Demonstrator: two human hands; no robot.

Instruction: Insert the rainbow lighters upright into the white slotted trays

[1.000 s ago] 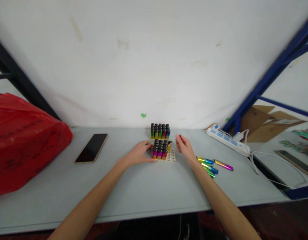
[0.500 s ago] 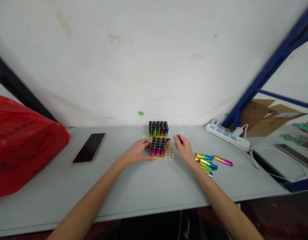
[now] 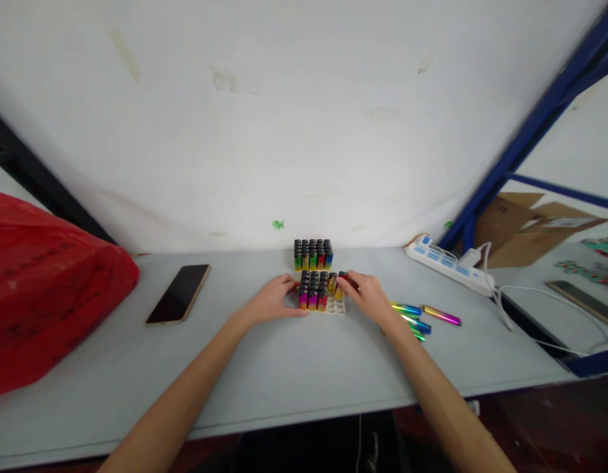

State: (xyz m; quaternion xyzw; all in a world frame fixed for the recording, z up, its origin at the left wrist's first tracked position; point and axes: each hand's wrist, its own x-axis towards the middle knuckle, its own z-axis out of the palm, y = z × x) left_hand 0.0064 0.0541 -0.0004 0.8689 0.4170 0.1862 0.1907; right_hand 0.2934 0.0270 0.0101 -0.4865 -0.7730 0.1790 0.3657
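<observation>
A pale tray (image 3: pixel 338 307) with round holes stands in the middle of the table, and several upright lighters (image 3: pixel 312 300) with black tops fill its left part. My left hand (image 3: pixel 274 299) curves round the tray's left side, thumb at the front corner and fingers by the rear lighters, holding it. My right hand (image 3: pixel 367 294) pinches a yellow-and-red lighter (image 3: pixel 339 291) upright over the tray's right rear part; whether its base sits in a hole I cannot tell. Beside my right wrist lie several loose shiny lighters (image 3: pixel 416 324), partly hidden by the forearm.
Behind the tray, against the wall, stands a second block of lighters (image 3: pixel 313 260). A phone (image 3: pixel 178 294) and a red bag (image 3: pixel 52 302) are on the left. To the right are a white power strip (image 3: pixel 449 268) with cables, a cardboard box (image 3: pixel 518 233) and a blue frame (image 3: pixel 520 141).
My right hand has moved left with its lighter, from beside the tray to over its right rear part. The left hand stays at the tray's left side.
</observation>
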